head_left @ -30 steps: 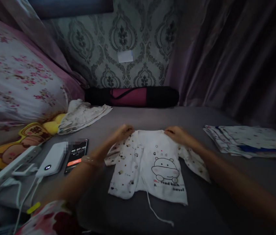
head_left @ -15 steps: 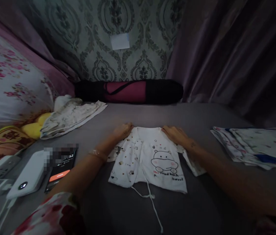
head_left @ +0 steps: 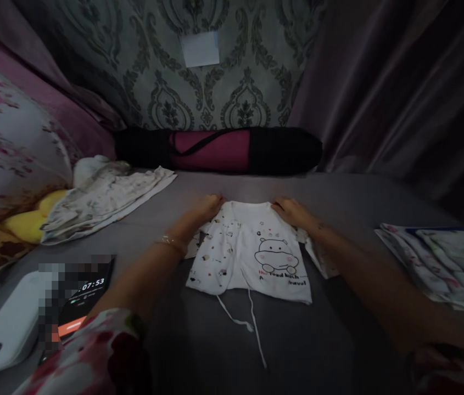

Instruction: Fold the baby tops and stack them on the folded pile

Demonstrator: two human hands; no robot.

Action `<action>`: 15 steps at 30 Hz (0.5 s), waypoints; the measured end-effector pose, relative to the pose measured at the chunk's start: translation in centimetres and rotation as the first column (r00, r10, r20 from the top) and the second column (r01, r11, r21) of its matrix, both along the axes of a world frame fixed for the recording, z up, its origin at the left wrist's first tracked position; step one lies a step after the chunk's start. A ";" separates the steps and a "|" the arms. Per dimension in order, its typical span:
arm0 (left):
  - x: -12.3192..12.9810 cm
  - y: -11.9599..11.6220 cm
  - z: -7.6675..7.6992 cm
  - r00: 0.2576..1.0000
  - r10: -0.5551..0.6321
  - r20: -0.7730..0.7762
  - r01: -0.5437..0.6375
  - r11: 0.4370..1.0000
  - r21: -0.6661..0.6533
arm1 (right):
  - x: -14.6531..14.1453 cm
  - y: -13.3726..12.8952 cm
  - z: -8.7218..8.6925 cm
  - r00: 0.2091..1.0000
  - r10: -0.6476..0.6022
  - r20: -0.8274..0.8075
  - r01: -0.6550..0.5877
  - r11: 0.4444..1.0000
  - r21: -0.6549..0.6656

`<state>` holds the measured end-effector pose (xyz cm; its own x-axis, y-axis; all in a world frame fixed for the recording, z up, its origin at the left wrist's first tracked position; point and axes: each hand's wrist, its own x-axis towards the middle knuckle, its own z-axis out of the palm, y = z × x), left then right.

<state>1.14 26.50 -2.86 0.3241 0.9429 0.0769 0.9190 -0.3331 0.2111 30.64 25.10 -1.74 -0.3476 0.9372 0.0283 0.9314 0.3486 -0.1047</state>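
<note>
Shirt (head_left: 250, 236) with a hippo print (head_left: 277, 257) lies spread mid-way across the grey surface (head_left: 339, 200), its ties (head_left: 250, 327) trailing toward the near edge. The left hand (head_left: 210, 206) and right hand (head_left: 291, 211) each pinch a shoulder. Folded clothes (head_left: 458, 260) lie by the right edge, a black-and-pink bag (head_left: 219, 152) along the far one.

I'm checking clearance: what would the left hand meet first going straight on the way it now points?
The left hand would probably cross the grey sheet and meet the long black-and-pink bag first, though depth is unclear.
</note>
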 end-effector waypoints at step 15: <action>1.9 0.9 -0.6 0.997 0.056 0.053 -0.054 0.998 -0.023 | -1.9 0.6 -1.0 0.995 -0.081 -0.062 0.082 0.997 0.010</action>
